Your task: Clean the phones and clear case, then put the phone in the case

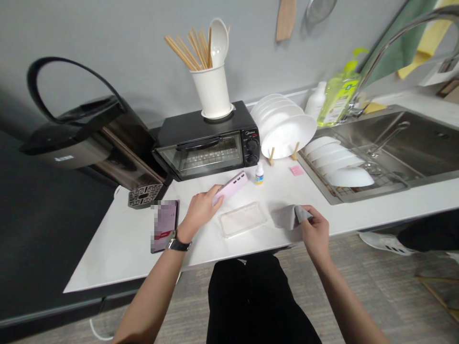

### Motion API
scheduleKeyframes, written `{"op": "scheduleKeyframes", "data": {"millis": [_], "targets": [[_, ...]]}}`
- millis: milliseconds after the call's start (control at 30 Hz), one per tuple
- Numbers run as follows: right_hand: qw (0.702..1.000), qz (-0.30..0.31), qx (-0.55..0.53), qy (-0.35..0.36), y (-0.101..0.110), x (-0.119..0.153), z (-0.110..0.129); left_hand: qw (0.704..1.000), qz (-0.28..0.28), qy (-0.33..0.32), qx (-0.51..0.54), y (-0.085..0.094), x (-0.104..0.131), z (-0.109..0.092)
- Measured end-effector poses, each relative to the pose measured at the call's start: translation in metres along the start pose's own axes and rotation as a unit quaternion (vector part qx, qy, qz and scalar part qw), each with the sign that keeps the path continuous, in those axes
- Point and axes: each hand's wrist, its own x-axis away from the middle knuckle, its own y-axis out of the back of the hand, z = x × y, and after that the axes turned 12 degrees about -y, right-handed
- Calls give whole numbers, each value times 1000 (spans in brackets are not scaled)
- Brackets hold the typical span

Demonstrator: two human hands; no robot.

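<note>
My left hand [201, 210] is closed around a light purple smartphone [231, 187], its back with the camera lenses turned up toward me. A grey cloth [289, 217] is pinched at one corner by my right hand [316, 228], and its other end hangs to the white counter. Between my hands lies a clear phone case [243, 220], flat on the countertop. Behind the case stands a small white bottle [259, 174] with a blue and yellow label. To the left of my wrist rests a second phone [165, 224], partly blurred out.
A toaster oven [208, 152] carries a white utensil pot [212, 91]. Left of it is a black drinks machine [89, 129]. Plates [287, 136] stand in a rack, near a pink note [296, 170]. Bowls [349, 177] sit over the sink [423, 157]. Another person's shoe [385, 242] shows at right.
</note>
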Motion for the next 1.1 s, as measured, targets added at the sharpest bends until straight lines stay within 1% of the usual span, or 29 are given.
{"op": "scheduleKeyframes", "data": {"millis": [33, 67, 133, 167, 233, 333, 400, 467, 533, 567, 633, 700, 767, 800, 867, 933, 967, 1033, 1100], "targets": [[1000, -2, -1, 2, 0, 0, 0, 997, -17, -2, 70, 1, 9, -4], [1000, -3, -1, 3, 0, 0, -1, 991, -19, -1, 130, -1, 18, -10], [1000, -4, -1, 6, -1, 0, -2, 979, -9, 6, 204, -10, 36, -21], [1000, -8, -2, 7, -2, 0, -2, 974, -16, 11, 226, -16, 42, -27], [1000, -16, -3, 14, -4, 1, -1, 969, -38, 12, 242, -28, 51, -34], [999, -13, 13, 36, -11, 1, 2, 971, -57, 3, 234, -42, 53, -38], [996, 5, 41, 74, -20, 3, 3, 977, -66, -15, 201, -48, 51, -37], [987, 28, 82, 132, -32, 5, 2, 983, -82, -32, 160, -54, 50, -36], [965, 62, 141, 213, -45, 8, -1, 984, -107, -34, 139, -59, 53, -36], [947, 83, 177, 255, -52, 11, -3, 983, -120, -28, 138, -61, 56, -36], [900, 133, 255, 328, -61, 16, -7, 980, -130, -18, 148, -62, 65, -38], [851, 176, 321, 377, -64, 21, -11, 980, -112, -9, 166, -61, 77, -40], [815, 206, 362, 402, -62, 23, -12, 980, -89, 1, 180, -60, 87, -41], [805, 211, 378, 405, -61, 23, -12, 979, -84, 6, 185, -59, 90, -42], [800, 196, 407, 394, -63, 23, -9, 976, -88, 11, 199, -59, 93, -42], [800, 175, 431, 380, -73, 26, -5, 972, -96, 11, 214, -59, 92, -40], [795, 181, 436, 381, -81, 30, -3, 970, -97, 9, 221, -59, 91, -39], [777, 227, 431, 398, -99, 42, 1, 968, -100, 7, 231, -60, 89, -38], [754, 283, 416, 422, -110, 57, 2, 966, -103, 10, 238, -60, 90, -37]]}}
